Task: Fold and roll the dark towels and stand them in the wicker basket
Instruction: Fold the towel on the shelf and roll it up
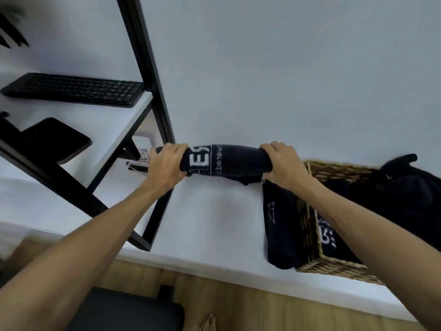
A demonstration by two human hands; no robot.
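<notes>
Now rolled dark towel (229, 161) spans between hands: left hand (165, 163), right hand (284, 163) each grip one end.

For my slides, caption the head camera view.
Both hands, left hand and right hand, grip a rolled dark towel beside the wicker basket.

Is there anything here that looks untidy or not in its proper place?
Yes. One dark towel hangs over the wicker basket rim, outside, not rolled or standing. More dark cloth is heaped loosely over the basket's far corner. The rolled towel in both hands looks neat.
</notes>
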